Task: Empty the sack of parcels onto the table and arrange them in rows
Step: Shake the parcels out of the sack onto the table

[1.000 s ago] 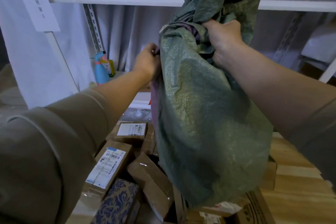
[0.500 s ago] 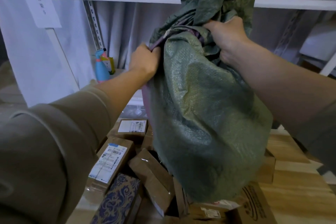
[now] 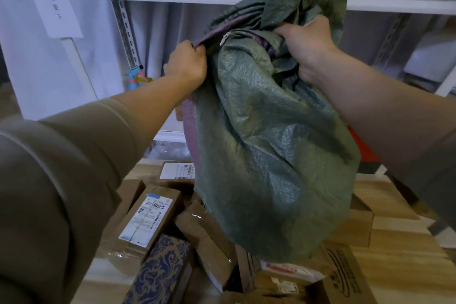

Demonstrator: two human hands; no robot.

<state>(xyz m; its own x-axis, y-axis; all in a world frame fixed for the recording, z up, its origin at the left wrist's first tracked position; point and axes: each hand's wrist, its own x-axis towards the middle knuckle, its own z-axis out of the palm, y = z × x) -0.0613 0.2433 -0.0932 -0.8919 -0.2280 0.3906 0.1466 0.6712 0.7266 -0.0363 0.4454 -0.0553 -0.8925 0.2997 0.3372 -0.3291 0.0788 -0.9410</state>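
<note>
Sack (image 3: 266, 155) hangs upright, mouth downward over parcels (image 3: 148, 217); both hands (image 3: 187, 64) (image 3: 308, 44) fisted in its cloth.

The sack (image 3: 266, 155) I grip is coarse woven plastic, green with a dull sheen and a purple edge. Below it, the parcels (image 3: 150, 217) are matt brown cardboard with smooth white paper labels; some carry glossy tape. The table (image 3: 399, 254) is pale wood, smooth. My sleeve (image 3: 49, 180) is soft matt cloth.
</note>
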